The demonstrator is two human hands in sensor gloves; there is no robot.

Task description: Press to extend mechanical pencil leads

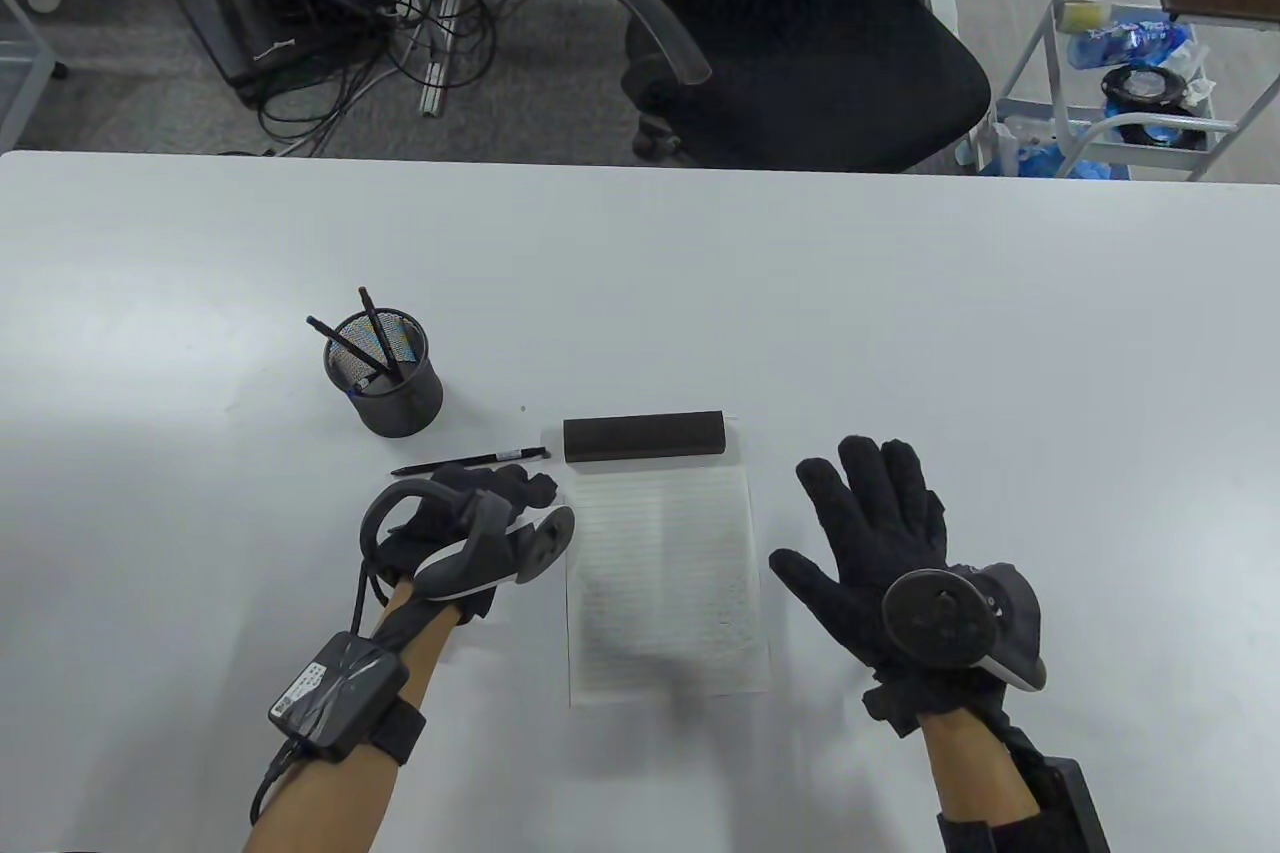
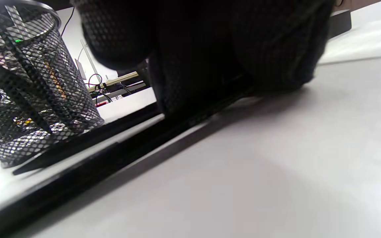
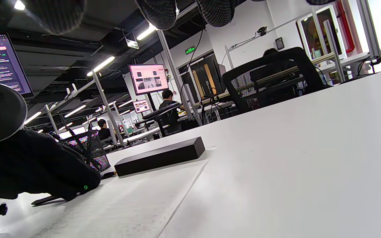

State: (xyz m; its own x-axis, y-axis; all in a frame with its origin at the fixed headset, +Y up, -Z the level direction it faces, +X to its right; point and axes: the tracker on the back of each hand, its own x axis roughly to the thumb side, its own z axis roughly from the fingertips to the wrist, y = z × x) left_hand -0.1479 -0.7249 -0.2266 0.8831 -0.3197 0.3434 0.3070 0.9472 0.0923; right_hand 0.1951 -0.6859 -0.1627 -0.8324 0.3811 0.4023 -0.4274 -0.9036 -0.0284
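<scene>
Right hand [image 1: 885, 533]: flat, fingers spread, holding nothing, just right of the paper.
Left hand [image 1: 470, 518]: curled (tracker on top), fingers over the pencil's clip end; whether they grip it, I cannot tell.
Mechanical pencil [image 1: 455, 464]: lying on the table [image 1: 900, 313], between mesh cup and left hand.
Mesh cup [image 1: 385, 378]: upright, holding dark pencils.
Lined paper [image 1: 665, 583]: between the hands, black block [image 1: 643, 435] at its far edge.
</scene>
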